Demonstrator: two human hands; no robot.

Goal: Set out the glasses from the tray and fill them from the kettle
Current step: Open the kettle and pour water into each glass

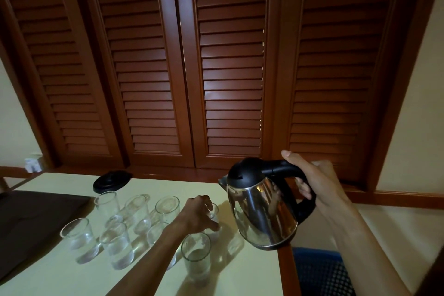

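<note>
Several clear glasses (117, 245) stand upright in two rows on the pale table (62, 279). My left hand (199, 215) grips the rightmost glass of the back row (214, 211), which it largely hides. My right hand (317, 185) holds the black handle of a steel kettle (262, 211), lifted above the table's right edge. Its lid is down and its spout points left toward that glass. A front glass (195, 257) stands just below my left hand. The dark tray (31, 223) lies at the left with nothing visible on it.
The kettle's black round base (111, 180) sits at the back of the table. Brown louvred doors (216, 67) rise behind. A blue mesh chair seat (322, 271) lies to the right, below the table's wooden edge. A small white object (32, 163) stands far left.
</note>
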